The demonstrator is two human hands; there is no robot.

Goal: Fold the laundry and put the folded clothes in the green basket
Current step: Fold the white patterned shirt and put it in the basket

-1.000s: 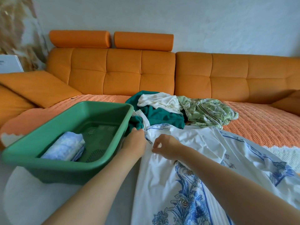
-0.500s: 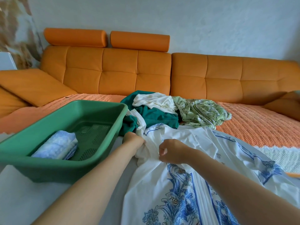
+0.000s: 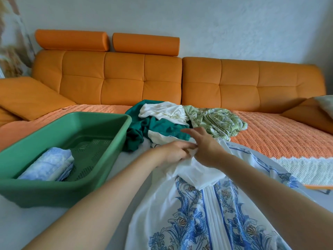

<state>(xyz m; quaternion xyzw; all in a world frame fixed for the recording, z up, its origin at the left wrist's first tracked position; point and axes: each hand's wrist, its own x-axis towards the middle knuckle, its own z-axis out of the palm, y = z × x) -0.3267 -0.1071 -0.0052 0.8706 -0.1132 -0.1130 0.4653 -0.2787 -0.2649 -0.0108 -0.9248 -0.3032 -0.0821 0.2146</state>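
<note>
A white garment with blue floral print (image 3: 194, 210) lies spread in front of me, its top end bunched under my hands. My left hand (image 3: 175, 152) pinches the bunched white fabric at that end. My right hand (image 3: 203, 144) rests on the same spot with fingers stretched out toward the left. The green basket (image 3: 54, 190) stands at the left and holds one folded pale blue piece (image 3: 48, 164). Behind my hands lies a pile of unfolded laundry: a dark green piece (image 3: 162, 127), a white piece (image 3: 162, 110) and a light green patterned piece (image 3: 218, 121).
An orange sofa (image 3: 144, 76) runs along the back wall, with an orange quilted cover (image 3: 281, 134) on its seat and cushions at both ends. A white knitted edge (image 3: 302, 168) borders the cover at the right.
Both hands have moved together over the garment's top end. My right hand has opened from a fist, fingers now stretched out. The fabric is more bunched up.
</note>
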